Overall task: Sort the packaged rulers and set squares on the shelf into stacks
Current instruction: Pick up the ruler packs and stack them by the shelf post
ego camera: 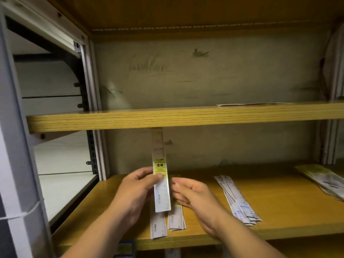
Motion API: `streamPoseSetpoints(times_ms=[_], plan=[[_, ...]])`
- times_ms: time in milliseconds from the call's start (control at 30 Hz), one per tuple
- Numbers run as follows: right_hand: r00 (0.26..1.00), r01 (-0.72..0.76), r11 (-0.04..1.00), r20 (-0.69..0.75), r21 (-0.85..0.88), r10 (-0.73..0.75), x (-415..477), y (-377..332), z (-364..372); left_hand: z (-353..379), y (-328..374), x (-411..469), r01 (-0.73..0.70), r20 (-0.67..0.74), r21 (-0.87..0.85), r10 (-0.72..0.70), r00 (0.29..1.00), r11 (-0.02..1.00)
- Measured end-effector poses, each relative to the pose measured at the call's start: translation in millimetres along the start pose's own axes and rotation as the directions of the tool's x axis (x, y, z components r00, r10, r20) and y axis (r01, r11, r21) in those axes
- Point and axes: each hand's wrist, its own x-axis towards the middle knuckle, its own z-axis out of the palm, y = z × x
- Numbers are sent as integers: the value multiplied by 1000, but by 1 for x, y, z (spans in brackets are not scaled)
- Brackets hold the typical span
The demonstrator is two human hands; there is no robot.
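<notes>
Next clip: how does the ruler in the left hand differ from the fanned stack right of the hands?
The held ruler stands almost upright, gripped by the left hand; the fanned stack lies flat on the lower shelf. The held ruler seems one pack; the fanned stack is several. The held ruler carries a yellow label; the fanned stack shows bluish print. Both are long, narrow and pale.

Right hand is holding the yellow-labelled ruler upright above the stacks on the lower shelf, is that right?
No: the head view shows the left hand gripping the yellow-labelled ruler; the right hand hovers beside it with loosely curled fingers, holding nothing. The ruler is upright above the stacks on the lower shelf, as you said.
</notes>
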Motion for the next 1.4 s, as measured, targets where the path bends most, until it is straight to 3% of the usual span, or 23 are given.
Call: streamPoseSetpoints(times_ms=[367,467,600,700,800,1400], plan=[[1000,5,1000,-15,27,-5,-1,-1,1,2,-3,-4,-153,70,361,137,988,920],[1000,-5,1000,-27,12,5,0,1,0,-19,-2,-2,-169,-3,435,189,982,884],[999,0,1000,-40,-2,0,0,0,0,-54,-17,8,-60,-159,309,114,981,949],[999,17,1000,-41,-18,-18,-1,1,0,-67,-24,19,2,-163,39,5,987,999],[997,20,1000,-68,-15,-21,0,2,0,-67,-22,21,1,-144,-81,-13,989,997],[970,9,975,-234,-222,-62,0,4,8,-69,-30,27,-36,-190,-31,29,981,999]])
